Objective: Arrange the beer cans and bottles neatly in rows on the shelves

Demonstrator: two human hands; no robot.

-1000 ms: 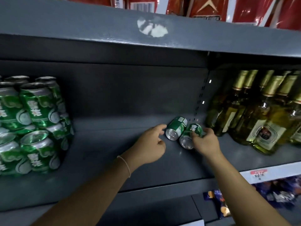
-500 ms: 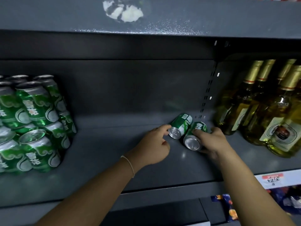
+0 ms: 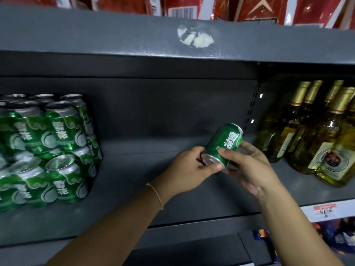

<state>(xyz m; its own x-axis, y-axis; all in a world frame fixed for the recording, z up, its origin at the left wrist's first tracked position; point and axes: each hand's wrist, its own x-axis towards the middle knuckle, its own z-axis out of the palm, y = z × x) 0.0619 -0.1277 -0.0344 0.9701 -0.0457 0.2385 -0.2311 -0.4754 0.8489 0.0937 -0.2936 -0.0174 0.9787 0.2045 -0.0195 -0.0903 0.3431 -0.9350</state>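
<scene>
A green beer can (image 3: 224, 143) is tilted above the grey shelf (image 3: 138, 179), its silver end toward me. My left hand (image 3: 192, 169) grips that lower end. My right hand (image 3: 251, 169) holds the can's side, thumb on the label and fingers curled behind. A sliver of grey metal shows between my right fingers; whether it is a second can I cannot tell. Stacked green cans (image 3: 48, 150) stand in two layers at the left. Yellow-green bottles (image 3: 317, 143) with gold foil necks stand at the right.
The upper shelf edge (image 3: 134, 39) hangs low overhead and carries red packages (image 3: 249, 10). A perforated upright (image 3: 251, 112) divides the back panel beside the bottles. A price tag (image 3: 324, 210) sits on the shelf's front lip at the right, with coloured packets (image 3: 336, 237) below.
Two cans lay side by side on the shelf with a hand at each. Now one can is lifted and tilted between both hands; the other is out of sight.
</scene>
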